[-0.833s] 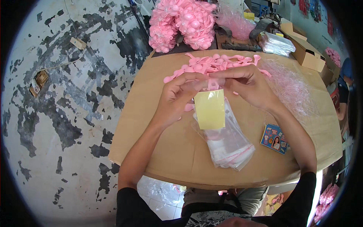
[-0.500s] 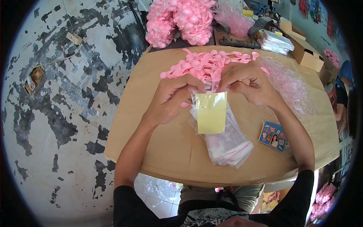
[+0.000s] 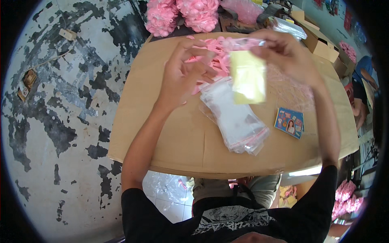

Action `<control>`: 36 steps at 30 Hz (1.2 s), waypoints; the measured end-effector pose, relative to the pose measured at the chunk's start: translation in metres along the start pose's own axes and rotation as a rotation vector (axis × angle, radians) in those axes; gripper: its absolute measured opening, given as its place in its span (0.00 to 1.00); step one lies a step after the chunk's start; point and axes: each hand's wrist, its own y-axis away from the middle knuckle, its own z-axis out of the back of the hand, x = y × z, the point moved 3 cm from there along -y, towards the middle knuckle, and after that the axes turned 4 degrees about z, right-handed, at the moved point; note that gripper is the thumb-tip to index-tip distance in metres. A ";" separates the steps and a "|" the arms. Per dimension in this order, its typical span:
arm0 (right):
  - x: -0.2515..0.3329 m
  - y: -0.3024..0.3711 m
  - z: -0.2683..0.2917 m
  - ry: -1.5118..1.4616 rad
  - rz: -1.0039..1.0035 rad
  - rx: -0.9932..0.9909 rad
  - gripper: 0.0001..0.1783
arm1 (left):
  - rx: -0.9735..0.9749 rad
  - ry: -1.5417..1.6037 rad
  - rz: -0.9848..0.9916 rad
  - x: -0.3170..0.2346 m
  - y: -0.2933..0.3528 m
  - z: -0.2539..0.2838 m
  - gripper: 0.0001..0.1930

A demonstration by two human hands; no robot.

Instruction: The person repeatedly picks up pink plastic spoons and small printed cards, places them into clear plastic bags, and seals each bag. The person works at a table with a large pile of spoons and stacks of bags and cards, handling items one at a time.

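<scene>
My right hand (image 3: 289, 56) pinches the upper edge of a small clear plastic bag with a yellow card (image 3: 248, 79) inside. It is held up over the table, and the hand is slightly blurred. My left hand (image 3: 182, 75) is apart from the bag, fingers spread and curved, nothing in them. Under the held bag lies a pile of clear plastic bags (image 3: 233, 117). A stack of blue printed cards (image 3: 289, 122) rests to the right of that pile. Behind my hands is a heap of pink spoon-shaped pieces (image 3: 219, 60), partly covered by them.
The table (image 3: 170, 141) has a brown paper cover. Pink-tinted shredded strands (image 3: 289, 87) lie on its right side. At the back stand filled bags of pink pieces (image 3: 198, 14), wrapped clear plastic (image 3: 287, 28) and a cardboard box (image 3: 324, 50). Another person (image 3: 362, 81) is at the far right.
My left hand has let go of the bag and opened, drawing away to the left. My right hand has lifted the bag with the yellow card up and to the right. The view has shifted slightly.
</scene>
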 end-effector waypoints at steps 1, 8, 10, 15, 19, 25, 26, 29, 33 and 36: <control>0.003 0.011 0.015 0.088 0.005 0.043 0.14 | -0.010 -0.055 0.009 0.003 -0.002 0.007 0.15; 0.059 0.119 0.083 0.411 -0.682 0.707 0.12 | 0.058 -0.552 -0.008 0.011 -0.003 0.014 0.10; 0.050 0.134 0.062 0.659 -0.371 0.462 0.10 | 0.213 -0.653 -0.012 0.006 0.004 0.007 0.08; 0.020 0.090 -0.045 0.516 -0.195 0.160 0.14 | 0.658 -0.665 -0.036 0.007 0.016 -0.019 0.09; -0.013 0.066 -0.071 0.538 -0.204 0.219 0.20 | 0.703 -0.720 -0.110 0.017 0.020 -0.017 0.11; -0.032 0.078 -0.069 0.134 -0.406 0.133 0.12 | 0.787 -0.679 0.136 0.016 0.026 -0.027 0.11; -0.033 0.079 -0.067 0.174 -0.379 0.152 0.12 | 0.782 -0.675 0.138 0.016 0.026 -0.028 0.11; -0.038 0.085 -0.061 0.209 -0.280 0.110 0.12 | 0.784 -0.662 0.137 0.020 0.029 -0.033 0.10; -0.051 0.092 -0.044 0.098 -0.262 -0.056 0.14 | 0.795 -0.681 0.141 0.021 0.028 -0.035 0.09; -0.038 0.086 -0.023 -0.014 -0.305 -0.044 0.17 | 0.770 -0.700 0.177 0.022 0.028 -0.035 0.07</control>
